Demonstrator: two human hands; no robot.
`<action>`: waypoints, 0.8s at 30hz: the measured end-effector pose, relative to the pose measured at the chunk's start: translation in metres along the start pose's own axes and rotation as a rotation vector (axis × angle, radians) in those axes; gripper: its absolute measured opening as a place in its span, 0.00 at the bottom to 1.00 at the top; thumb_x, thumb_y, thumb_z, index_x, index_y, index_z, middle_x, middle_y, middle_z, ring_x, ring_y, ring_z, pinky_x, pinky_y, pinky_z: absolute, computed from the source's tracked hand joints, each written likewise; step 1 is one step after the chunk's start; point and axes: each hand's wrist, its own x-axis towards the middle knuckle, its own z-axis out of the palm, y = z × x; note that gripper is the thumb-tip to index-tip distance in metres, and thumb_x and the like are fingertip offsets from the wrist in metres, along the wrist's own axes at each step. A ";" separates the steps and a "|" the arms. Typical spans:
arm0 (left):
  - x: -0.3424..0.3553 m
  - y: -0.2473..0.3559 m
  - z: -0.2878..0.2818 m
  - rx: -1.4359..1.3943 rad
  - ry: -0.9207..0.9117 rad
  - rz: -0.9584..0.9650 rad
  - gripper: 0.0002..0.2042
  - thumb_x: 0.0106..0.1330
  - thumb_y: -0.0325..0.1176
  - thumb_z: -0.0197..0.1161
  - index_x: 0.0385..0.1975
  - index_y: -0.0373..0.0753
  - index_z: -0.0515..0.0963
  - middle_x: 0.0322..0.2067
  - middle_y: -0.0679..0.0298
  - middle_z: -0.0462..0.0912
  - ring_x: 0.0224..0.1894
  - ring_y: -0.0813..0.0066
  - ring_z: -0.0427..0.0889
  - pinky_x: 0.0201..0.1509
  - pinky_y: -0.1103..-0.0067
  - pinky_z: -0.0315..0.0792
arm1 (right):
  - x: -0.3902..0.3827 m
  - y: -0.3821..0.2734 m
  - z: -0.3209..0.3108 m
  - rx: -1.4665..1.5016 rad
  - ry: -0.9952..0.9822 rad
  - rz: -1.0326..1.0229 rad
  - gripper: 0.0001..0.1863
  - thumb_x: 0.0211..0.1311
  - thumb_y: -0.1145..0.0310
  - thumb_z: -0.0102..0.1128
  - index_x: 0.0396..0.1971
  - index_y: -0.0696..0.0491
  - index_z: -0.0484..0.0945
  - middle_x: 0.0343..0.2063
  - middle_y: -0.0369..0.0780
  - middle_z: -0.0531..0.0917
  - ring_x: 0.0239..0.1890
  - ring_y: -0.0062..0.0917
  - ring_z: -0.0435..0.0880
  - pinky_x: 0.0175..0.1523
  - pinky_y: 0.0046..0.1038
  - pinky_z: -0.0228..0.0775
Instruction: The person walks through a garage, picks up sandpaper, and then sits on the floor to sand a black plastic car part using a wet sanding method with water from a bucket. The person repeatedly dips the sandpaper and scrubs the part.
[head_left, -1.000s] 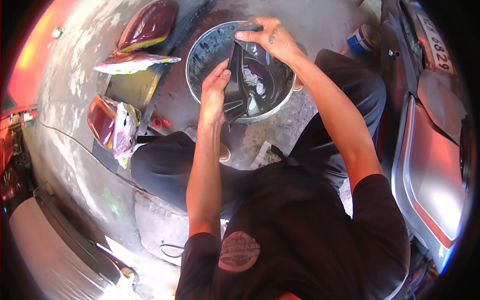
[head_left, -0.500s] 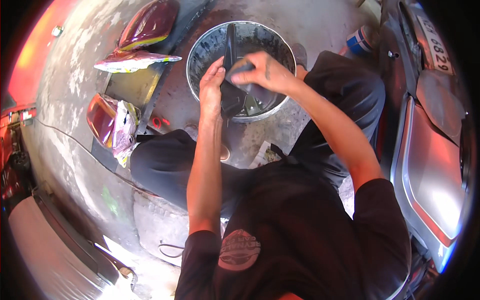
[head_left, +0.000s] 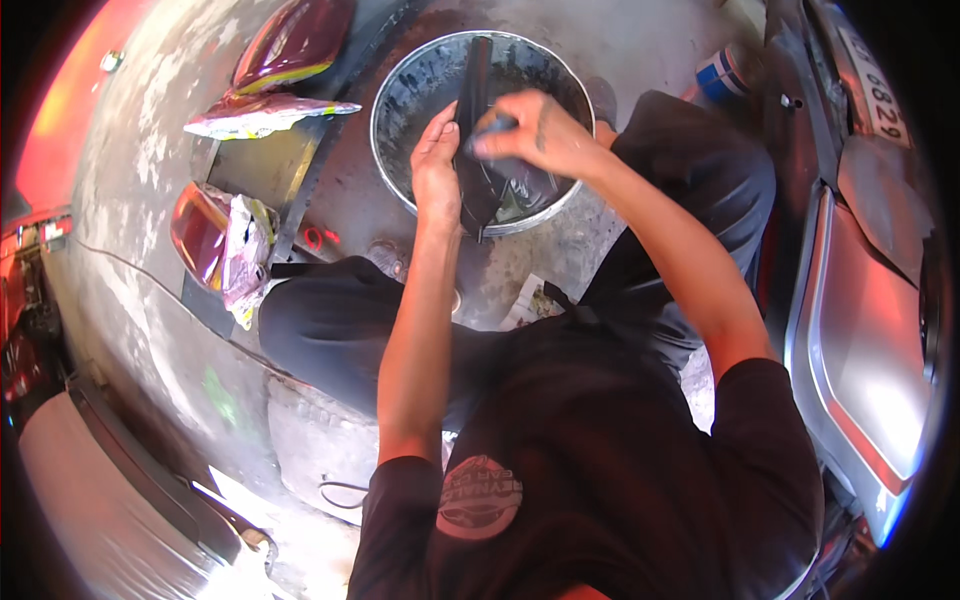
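A long, narrow black plastic part (head_left: 480,75) lies over a round metal basin (head_left: 377,130), reaching from its far rim to its near one. My left hand (head_left: 437,175) grips the part's left edge, thumb and fingers pointing away from me. In my right hand (head_left: 545,135), a small dark pad (head_left: 492,128) is pinched and pressed against or just over the part's right side; motion blur hides the exact contact. Under my right hand, the basin holds water or wet, shiny pieces that I cannot make out.
Two red car lamps (head_left: 300,45) (head_left: 197,235), partly wrapped in masking paper, lie at the left. A blue and white can (head_left: 720,75) stands at the back right. Silver-grey car bodywork (head_left: 870,340) borders the right side; a grey panel (head_left: 110,480) lies at the lower left.
The black part has shifted slightly right and stands straighter over the basin. My left hand has moved a little right with it; my right hand and the pad have shifted slightly along it.
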 end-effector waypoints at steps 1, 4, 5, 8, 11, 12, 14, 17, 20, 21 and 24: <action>-0.002 -0.004 0.004 0.004 0.016 0.001 0.18 0.75 0.31 0.48 0.60 0.31 0.72 0.53 0.61 0.80 0.54 0.75 0.77 0.62 0.79 0.66 | 0.013 0.011 -0.001 -0.086 0.144 -0.067 0.16 0.52 0.62 0.73 0.34 0.59 0.85 0.24 0.42 0.84 0.28 0.22 0.81 0.37 0.28 0.73; 0.002 -0.004 0.004 0.103 0.049 0.045 0.17 0.75 0.32 0.48 0.59 0.31 0.74 0.52 0.61 0.80 0.53 0.76 0.77 0.61 0.79 0.66 | 0.031 -0.017 -0.011 -0.084 0.235 0.099 0.17 0.53 0.60 0.71 0.38 0.57 0.84 0.26 0.46 0.84 0.29 0.27 0.83 0.39 0.31 0.74; 0.004 -0.004 0.000 0.149 0.055 0.063 0.17 0.75 0.32 0.48 0.58 0.31 0.74 0.52 0.61 0.81 0.53 0.77 0.77 0.61 0.80 0.66 | 0.028 -0.012 -0.007 -0.119 0.235 0.011 0.18 0.53 0.60 0.71 0.39 0.57 0.84 0.27 0.47 0.84 0.30 0.29 0.83 0.39 0.32 0.74; 0.011 -0.011 -0.009 0.146 -0.006 0.012 0.17 0.74 0.32 0.48 0.57 0.32 0.75 0.50 0.61 0.81 0.51 0.78 0.78 0.58 0.82 0.68 | 0.004 0.015 0.019 -0.245 0.175 -0.165 0.20 0.53 0.59 0.71 0.42 0.55 0.82 0.31 0.50 0.84 0.35 0.42 0.85 0.40 0.37 0.75; 0.012 -0.009 -0.017 0.149 -0.097 -0.158 0.17 0.73 0.31 0.49 0.55 0.32 0.76 0.48 0.62 0.82 0.49 0.80 0.79 0.55 0.83 0.70 | 0.005 -0.006 0.001 -0.529 0.126 -0.044 0.16 0.56 0.62 0.67 0.42 0.53 0.80 0.32 0.49 0.83 0.39 0.47 0.82 0.43 0.42 0.75; 0.012 -0.001 -0.015 0.165 -0.132 -0.224 0.17 0.72 0.31 0.49 0.55 0.32 0.76 0.48 0.62 0.82 0.49 0.80 0.79 0.54 0.84 0.70 | 0.011 -0.004 -0.011 -0.578 0.238 -0.226 0.15 0.57 0.63 0.66 0.42 0.53 0.80 0.31 0.47 0.82 0.39 0.47 0.81 0.43 0.42 0.74; 0.008 0.011 -0.015 0.238 -0.204 -0.242 0.18 0.71 0.32 0.50 0.55 0.31 0.77 0.47 0.61 0.83 0.47 0.77 0.80 0.51 0.83 0.72 | 0.014 -0.003 -0.033 -0.612 0.241 -0.401 0.14 0.58 0.64 0.65 0.41 0.54 0.79 0.31 0.47 0.82 0.38 0.46 0.81 0.43 0.41 0.74; 0.018 0.014 -0.028 0.347 -0.279 -0.217 0.22 0.72 0.39 0.48 0.59 0.32 0.73 0.49 0.55 0.81 0.44 0.69 0.82 0.44 0.80 0.77 | 0.011 -0.027 -0.048 -0.440 -0.160 -0.104 0.13 0.57 0.66 0.66 0.40 0.57 0.78 0.32 0.46 0.83 0.38 0.38 0.83 0.44 0.35 0.73; 0.025 0.023 -0.046 -0.321 -0.387 -0.460 0.27 0.71 0.47 0.48 0.62 0.34 0.71 0.50 0.53 0.81 0.47 0.60 0.82 0.42 0.62 0.80 | 0.005 -0.010 -0.048 -0.224 -0.028 -0.116 0.12 0.57 0.67 0.68 0.36 0.58 0.79 0.30 0.42 0.84 0.35 0.27 0.83 0.41 0.29 0.73; 0.027 0.020 -0.057 -0.461 -0.333 -0.397 0.33 0.69 0.55 0.47 0.65 0.35 0.66 0.52 0.48 0.79 0.44 0.53 0.82 0.38 0.55 0.81 | 0.002 -0.001 -0.046 -0.116 0.030 -0.056 0.12 0.57 0.67 0.69 0.35 0.58 0.80 0.29 0.40 0.84 0.34 0.24 0.83 0.40 0.28 0.73; 0.030 0.018 -0.047 -0.432 -0.272 -0.221 0.41 0.70 0.68 0.40 0.66 0.34 0.63 0.49 0.48 0.79 0.47 0.51 0.80 0.43 0.54 0.79 | -0.008 0.027 -0.028 0.162 0.204 0.112 0.11 0.57 0.66 0.71 0.32 0.58 0.81 0.27 0.35 0.84 0.30 0.17 0.80 0.37 0.24 0.72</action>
